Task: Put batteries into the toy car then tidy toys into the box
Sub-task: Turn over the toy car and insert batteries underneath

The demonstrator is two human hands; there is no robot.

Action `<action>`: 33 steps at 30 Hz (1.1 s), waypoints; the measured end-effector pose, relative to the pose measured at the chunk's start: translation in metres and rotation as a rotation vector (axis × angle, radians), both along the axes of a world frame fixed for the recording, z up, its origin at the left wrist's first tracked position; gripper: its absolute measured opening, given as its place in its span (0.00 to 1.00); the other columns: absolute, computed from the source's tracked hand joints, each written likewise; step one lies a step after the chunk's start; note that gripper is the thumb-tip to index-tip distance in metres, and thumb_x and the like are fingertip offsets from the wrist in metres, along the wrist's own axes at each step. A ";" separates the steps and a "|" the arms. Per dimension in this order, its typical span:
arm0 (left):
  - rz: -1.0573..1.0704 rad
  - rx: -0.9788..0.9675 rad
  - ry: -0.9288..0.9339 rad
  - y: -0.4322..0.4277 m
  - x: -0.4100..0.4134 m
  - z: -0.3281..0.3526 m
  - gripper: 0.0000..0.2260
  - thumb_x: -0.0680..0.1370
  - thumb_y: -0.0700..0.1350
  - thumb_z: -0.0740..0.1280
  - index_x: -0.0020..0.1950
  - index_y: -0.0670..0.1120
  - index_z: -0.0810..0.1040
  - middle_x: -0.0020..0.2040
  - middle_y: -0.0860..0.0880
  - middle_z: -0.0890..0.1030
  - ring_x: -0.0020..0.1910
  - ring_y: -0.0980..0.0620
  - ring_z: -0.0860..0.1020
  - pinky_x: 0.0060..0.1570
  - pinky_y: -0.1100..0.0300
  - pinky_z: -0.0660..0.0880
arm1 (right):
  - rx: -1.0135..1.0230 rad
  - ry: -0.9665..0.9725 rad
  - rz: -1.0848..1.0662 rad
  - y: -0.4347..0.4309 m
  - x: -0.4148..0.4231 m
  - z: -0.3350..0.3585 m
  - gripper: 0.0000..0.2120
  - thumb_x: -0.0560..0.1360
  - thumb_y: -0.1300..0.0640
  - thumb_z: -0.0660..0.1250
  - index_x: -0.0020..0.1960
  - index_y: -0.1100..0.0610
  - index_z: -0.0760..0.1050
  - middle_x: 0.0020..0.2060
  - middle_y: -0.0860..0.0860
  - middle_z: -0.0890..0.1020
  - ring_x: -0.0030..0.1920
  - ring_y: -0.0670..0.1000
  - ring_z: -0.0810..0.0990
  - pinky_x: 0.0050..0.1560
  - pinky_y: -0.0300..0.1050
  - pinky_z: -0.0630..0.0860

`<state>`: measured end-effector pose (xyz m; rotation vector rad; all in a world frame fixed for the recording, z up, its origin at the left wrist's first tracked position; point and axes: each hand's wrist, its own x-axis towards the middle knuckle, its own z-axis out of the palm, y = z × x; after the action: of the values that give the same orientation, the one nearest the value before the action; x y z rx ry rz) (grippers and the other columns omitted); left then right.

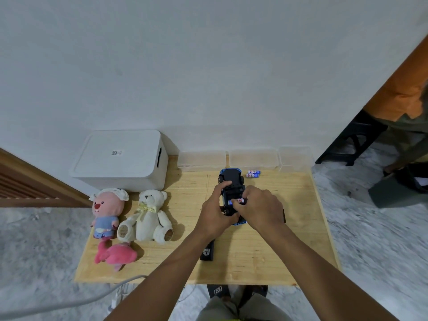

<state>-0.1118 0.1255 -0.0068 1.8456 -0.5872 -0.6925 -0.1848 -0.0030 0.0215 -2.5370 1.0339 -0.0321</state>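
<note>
Toy car (231, 179) is belly-up at centre-right of frame on the wooden table (266, 258). Left hand (214, 212) grips its side with fingers curled over the chassis; right hand (261, 209) pinches a blue-white battery (238, 201) at the bay near the car's near end. Risks: polarity isn't readable from here, so the cell could go in reversed. An angled push could bend a contact or pop the cell loose to roll off the table. Two spare batteries (253, 174) lie loose just past the car's far end, and a car shift could knock them. Black piece (207, 252) at lower centre, possibly the bay cover, is easy to forget. White box (120, 158) at upper left has its lid on, so the teddy bear (150, 216) and other plush can't go in yet.
</note>
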 end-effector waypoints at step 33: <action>0.127 -0.124 -0.069 -0.026 0.006 0.001 0.38 0.70 0.38 0.77 0.74 0.62 0.67 0.60 0.67 0.79 0.48 0.53 0.85 0.44 0.63 0.81 | 0.149 -0.117 -0.231 0.004 0.023 0.010 0.19 0.73 0.39 0.72 0.57 0.50 0.78 0.32 0.39 0.63 0.39 0.50 0.71 0.30 0.41 0.59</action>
<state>-0.1061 0.0994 -0.0059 1.7801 -0.5405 -0.4989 -0.1618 0.0012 0.0310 -2.2444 1.2277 -0.1598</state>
